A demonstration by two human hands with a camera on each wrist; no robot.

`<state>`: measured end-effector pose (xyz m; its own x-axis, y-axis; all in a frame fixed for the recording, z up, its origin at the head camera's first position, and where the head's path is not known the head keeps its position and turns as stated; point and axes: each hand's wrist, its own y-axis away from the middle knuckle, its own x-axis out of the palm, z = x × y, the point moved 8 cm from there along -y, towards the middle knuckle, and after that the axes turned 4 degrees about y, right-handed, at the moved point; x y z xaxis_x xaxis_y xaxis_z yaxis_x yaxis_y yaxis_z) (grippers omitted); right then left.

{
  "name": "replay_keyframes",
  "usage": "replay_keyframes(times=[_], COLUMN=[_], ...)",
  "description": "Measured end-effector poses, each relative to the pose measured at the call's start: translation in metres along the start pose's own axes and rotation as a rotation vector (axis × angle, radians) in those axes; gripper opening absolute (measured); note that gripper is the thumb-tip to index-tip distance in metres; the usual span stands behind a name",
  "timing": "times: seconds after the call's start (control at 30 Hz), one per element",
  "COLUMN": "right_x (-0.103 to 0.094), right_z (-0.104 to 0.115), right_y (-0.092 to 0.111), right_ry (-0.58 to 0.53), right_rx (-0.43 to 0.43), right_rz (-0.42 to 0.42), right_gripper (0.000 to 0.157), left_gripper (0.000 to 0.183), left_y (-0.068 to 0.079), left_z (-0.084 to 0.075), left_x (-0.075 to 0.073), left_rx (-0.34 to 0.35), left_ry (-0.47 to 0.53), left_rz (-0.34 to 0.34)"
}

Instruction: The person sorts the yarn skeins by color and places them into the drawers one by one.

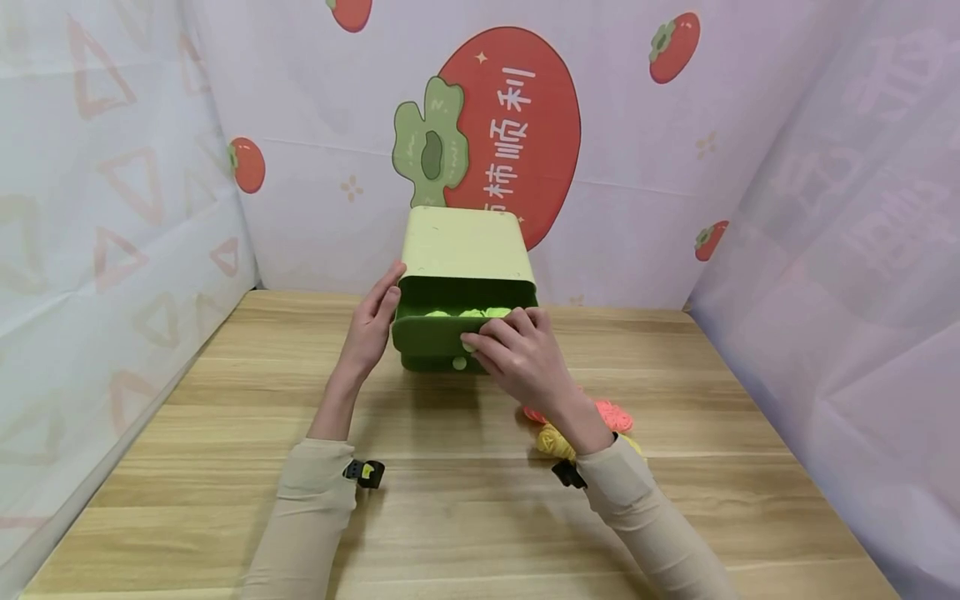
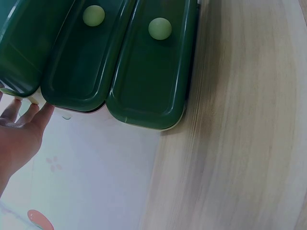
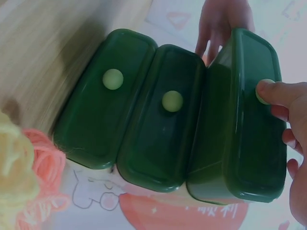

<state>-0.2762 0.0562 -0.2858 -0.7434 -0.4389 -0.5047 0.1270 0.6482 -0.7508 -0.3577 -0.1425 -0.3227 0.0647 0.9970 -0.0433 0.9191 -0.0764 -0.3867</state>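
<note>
The left long beige cloth sleeve (image 1: 296,529) and matching right beige cloth sleeve (image 1: 663,525) are softly creased, with wide cuffs. A small black fitting (image 1: 374,476) with a yellow-green patch (image 1: 367,472) sits at the left cuff; the right black fitting (image 1: 569,474) looks plainer, though too small to be sure.

White "柿顺利" (image 1: 507,137) on red printed fruit (image 1: 551,142).

Dark green drawers (image 3: 254,148) have pale green knobs (image 3: 172,101).
</note>
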Motion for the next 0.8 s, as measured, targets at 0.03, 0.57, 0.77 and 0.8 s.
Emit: replay_keyframes(times=[0.03, 0.57, 0.77, 0.8], right_x=[0.002, 0.029, 0.036, 0.037], right_z=[-0.002, -0.022, -0.029, -0.03], right_y=[-0.001, -0.009, -0.013, -0.013], right_ry=[-0.008, -0.035, -0.031, -0.03], right_rx=[0.011, 0.101, 0.128, 0.132], right_rz=[0.002, 0.017, 0.017, 0.019], right_gripper=[0.016, 0.018, 0.017, 0.017], left_gripper=[0.048, 0.047, 0.047, 0.047], left_y=[0.0, -0.01, -0.01, -0.009], left_z=[0.0, 0.031, 0.029, 0.027], left_x=[0.0, -0.005, -0.004, -0.004], left_rx=[-0.002, 0.036, 0.021, 0.016], left_ry=[-0.005, 0.01, 0.032, 0.033], left_rz=[-0.002, 0.002, 0.009, 0.009])
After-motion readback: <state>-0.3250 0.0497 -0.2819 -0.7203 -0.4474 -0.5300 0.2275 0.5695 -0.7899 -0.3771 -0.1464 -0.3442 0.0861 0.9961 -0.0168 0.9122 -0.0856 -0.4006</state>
